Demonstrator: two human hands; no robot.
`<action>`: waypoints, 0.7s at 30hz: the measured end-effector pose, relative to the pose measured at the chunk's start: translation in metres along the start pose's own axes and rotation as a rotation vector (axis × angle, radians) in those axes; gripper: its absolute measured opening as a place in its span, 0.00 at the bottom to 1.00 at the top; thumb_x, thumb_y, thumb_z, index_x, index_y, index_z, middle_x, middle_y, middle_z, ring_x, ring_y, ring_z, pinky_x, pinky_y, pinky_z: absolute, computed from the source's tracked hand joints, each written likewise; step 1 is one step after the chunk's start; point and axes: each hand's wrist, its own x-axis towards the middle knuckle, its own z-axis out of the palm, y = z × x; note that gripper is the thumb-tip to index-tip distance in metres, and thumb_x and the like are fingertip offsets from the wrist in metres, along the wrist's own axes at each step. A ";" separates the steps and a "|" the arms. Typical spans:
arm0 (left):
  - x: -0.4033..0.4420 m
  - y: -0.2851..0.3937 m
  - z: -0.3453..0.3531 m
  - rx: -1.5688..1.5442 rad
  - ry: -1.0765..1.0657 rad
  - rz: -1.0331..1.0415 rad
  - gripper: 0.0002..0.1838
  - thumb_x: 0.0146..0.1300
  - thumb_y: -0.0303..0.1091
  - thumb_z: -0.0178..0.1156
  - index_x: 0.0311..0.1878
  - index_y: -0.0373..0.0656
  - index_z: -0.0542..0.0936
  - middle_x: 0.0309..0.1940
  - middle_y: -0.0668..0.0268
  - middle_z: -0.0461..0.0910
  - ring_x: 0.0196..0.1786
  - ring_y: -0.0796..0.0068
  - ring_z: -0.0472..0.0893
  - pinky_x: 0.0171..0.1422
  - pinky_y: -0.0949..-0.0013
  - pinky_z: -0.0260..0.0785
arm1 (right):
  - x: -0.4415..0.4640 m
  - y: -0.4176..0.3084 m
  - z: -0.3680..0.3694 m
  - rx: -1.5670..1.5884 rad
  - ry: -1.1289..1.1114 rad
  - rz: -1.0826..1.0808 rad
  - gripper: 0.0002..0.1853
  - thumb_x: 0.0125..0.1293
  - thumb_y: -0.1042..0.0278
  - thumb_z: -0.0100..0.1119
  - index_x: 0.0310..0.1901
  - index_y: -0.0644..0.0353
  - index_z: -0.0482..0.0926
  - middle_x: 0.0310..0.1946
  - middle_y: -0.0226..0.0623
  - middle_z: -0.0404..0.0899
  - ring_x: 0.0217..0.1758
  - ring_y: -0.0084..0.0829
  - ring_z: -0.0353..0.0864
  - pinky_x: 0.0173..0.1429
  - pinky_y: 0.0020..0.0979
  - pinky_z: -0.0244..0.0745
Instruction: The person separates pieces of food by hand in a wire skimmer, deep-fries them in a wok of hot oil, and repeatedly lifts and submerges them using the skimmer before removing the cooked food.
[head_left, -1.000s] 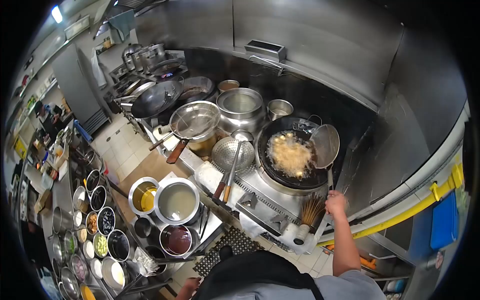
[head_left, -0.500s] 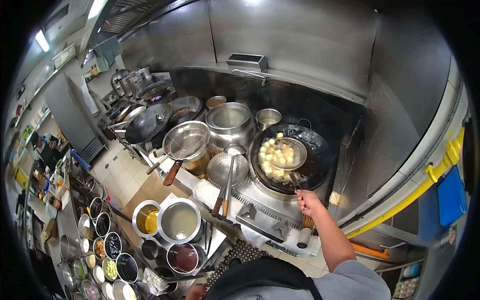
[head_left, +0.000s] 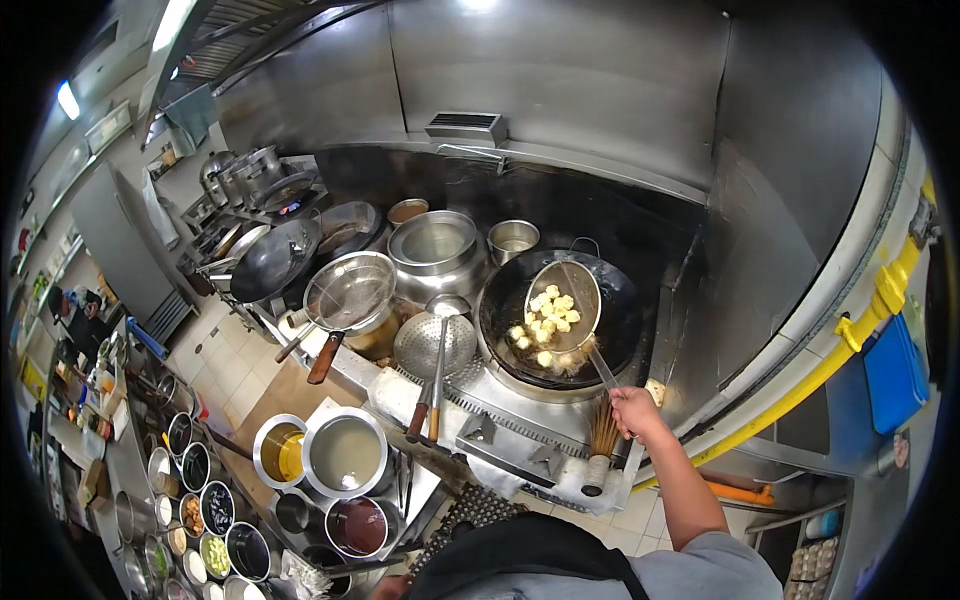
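Observation:
My right hand [head_left: 637, 413] is wrapped round the handle of a mesh strainer [head_left: 583, 288]. The strainer is tilted over the black wok [head_left: 622, 297], with pale yellow cubes [head_left: 552, 314] in its basket. A few more cubes lie in the oil at the wok's lower left. At the bottom edge, my left hand [head_left: 392, 586] shows only in part beside my apron, its fingers hidden. A bamboo brush [head_left: 604, 432] stands just below the wok, left of my right hand.
Left of the wok are a perforated ladle [head_left: 434, 346], a strainer on a pot [head_left: 350, 292] and a steel pot [head_left: 433, 243]. Pots of liquid [head_left: 345, 452] stand nearer me. Many ingredient containers [head_left: 216, 508] line the lower left. A yellow pipe [head_left: 808, 371] runs along the right.
The strainer has swung from the wok's right side into it, gone under the cubes and come up tilted with them. The foaming has died down. The view has shifted right.

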 end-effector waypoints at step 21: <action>0.011 -0.019 0.007 -0.023 -0.011 -0.040 0.15 0.62 0.43 0.61 0.35 0.39 0.80 0.27 0.64 0.78 0.24 0.71 0.75 0.27 0.66 0.65 | 0.041 0.003 -0.044 -0.797 0.647 -0.454 0.16 0.62 0.73 0.49 0.50 0.66 0.77 0.40 0.55 0.80 0.40 0.51 0.82 0.44 0.42 0.77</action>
